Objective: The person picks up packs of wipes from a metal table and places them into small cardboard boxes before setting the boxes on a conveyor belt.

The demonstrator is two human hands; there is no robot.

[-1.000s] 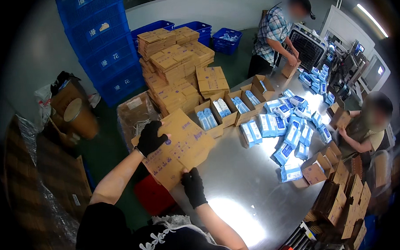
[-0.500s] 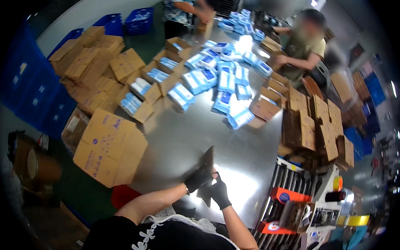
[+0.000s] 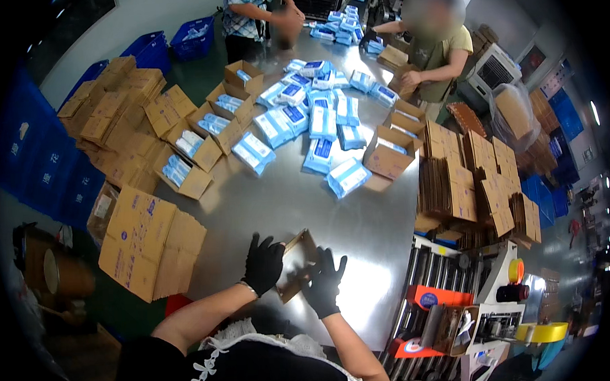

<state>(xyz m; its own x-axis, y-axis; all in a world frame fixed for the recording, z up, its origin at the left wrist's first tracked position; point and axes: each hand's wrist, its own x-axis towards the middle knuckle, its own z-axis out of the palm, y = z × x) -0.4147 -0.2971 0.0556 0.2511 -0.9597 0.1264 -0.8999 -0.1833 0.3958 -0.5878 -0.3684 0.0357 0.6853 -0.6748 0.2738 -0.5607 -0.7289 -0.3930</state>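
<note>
Low in the middle of the frame we hold a flat cardboard box [image 3: 296,262] between both gloved hands, tilted on the shiny metal table [image 3: 361,222]: our left hand [image 3: 263,262] clamps its left edge and our right hand [image 3: 325,282] presses its lower right side, fingers spread, which looks like the grip for pushing a folded blank open into shape. Just to the left, at the table's edge, a stack of flat boxes [image 3: 147,241] leans within easy reach, likely the supply we draw from. Further up, open cartons [image 3: 201,151] stand in a row along the table's left side, each holding a few blue-and-white packs standing on edge, while loose packs [image 3: 322,121] lie scattered across the centre, handy for filling. One open carton [image 3: 388,156] at the centre right looks empty. On the right, folded blanks [image 3: 468,183] stand upright in rows. At the top, two other people work at the far end of the table.
</note>
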